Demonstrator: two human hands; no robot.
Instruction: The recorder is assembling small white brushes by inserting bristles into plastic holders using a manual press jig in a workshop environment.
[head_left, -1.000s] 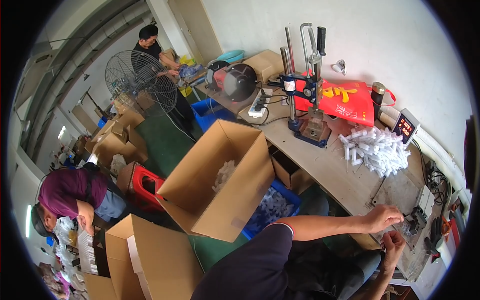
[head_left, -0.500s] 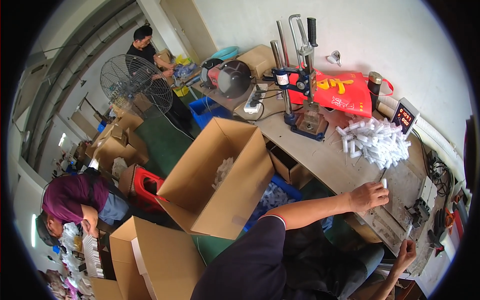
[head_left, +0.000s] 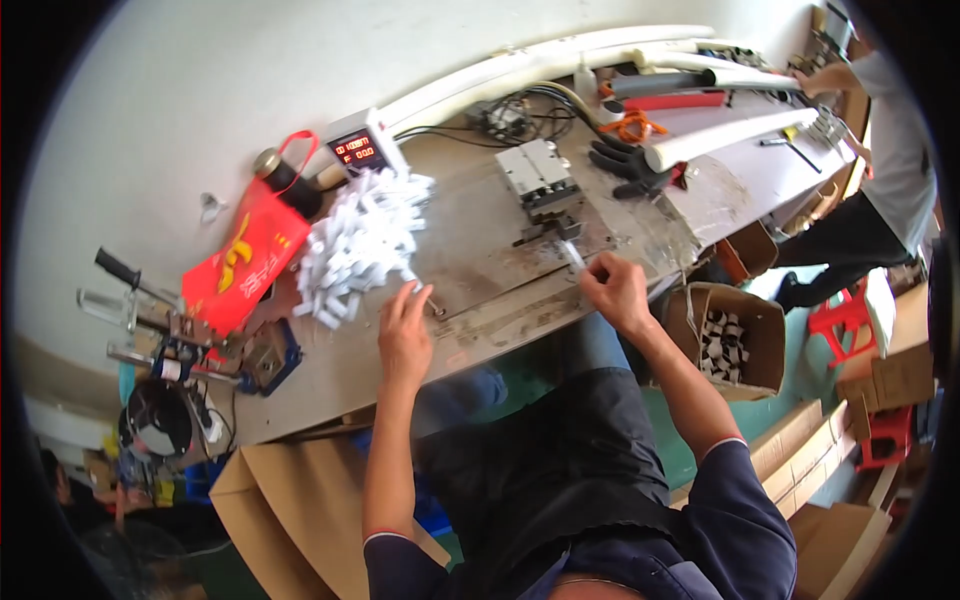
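Note:
My right hand (head_left: 615, 291) pinches a slim white brush-like piece (head_left: 571, 253), its far end against a small clamp-like metal fixture (head_left: 547, 230) on the bench. My left hand (head_left: 404, 335) is at the near edge of a heap of small white tube-like pieces (head_left: 365, 235). A small white piece (head_left: 413, 286) shows at its fingertips, between thumb and forefinger; blur hides its exact shape. Behind the fixture sits a pale box-shaped unit (head_left: 535, 172).
A counter with red digits (head_left: 360, 150), a dark flask (head_left: 285, 180) and a red bag (head_left: 245, 262) lie left. A lever press (head_left: 265, 360) stands farther left. A black glove (head_left: 625, 165) and white pipes (head_left: 730, 138) lie right. A carton (head_left: 770, 350) holds pieces. Another person (head_left: 885, 160) stands right.
My head view has swung right, bringing the bench's right side into view. My left hand is now beside the heap; the right hand's white piece is now at the metal fixture.

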